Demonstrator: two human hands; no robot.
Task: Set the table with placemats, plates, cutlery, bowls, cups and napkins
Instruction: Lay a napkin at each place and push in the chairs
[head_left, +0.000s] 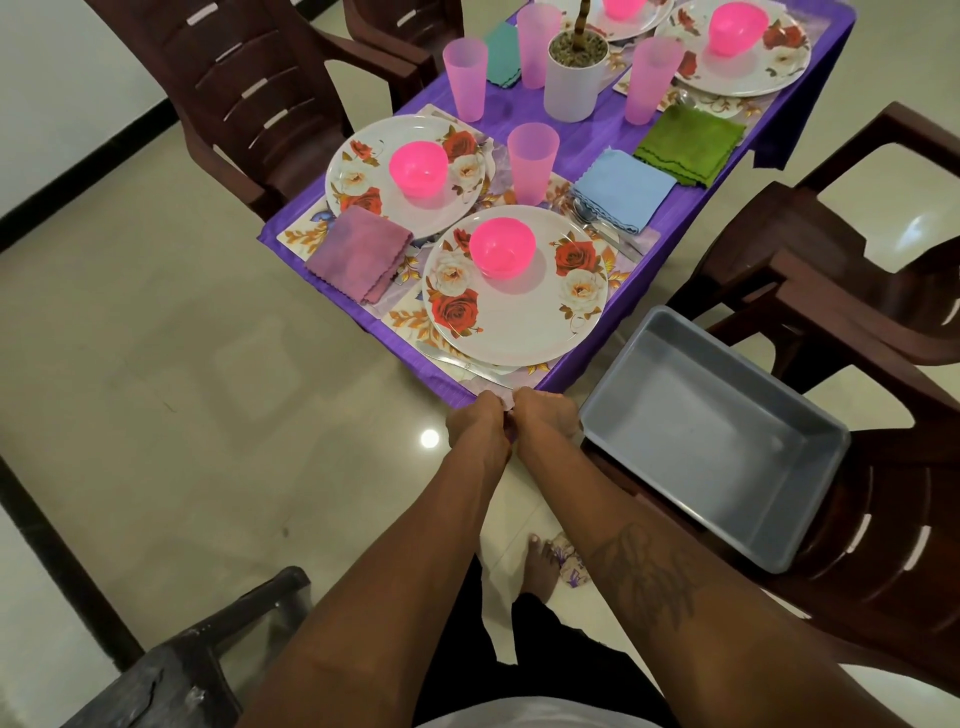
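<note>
The purple-clothed table (597, 140) carries floral plates, each with a pink bowl. The nearest plate (514, 312) holds a pink bowl (502, 253) and lies on a floral placemat (402, 317), with a knife (462, 366) at its near edge. Another plate (410, 171) sits behind it to the left, a mauve napkin (358, 252) beside it. A pink cup (532, 161), a blue napkin (623, 189) and a green napkin (688, 143) lie further back. My left hand (475, 423) and my right hand (545, 415) meet at the table's near corner, fingers curled, pinching the placemat's corner.
A grey plastic tub (727, 467) rests on a brown chair (883, 545) to my right. More brown chairs (249, 93) ring the table. A white pot (574, 73) with a plant stem stands mid-table among more pink cups (465, 78). Glossy tiled floor (182, 389) spreads left.
</note>
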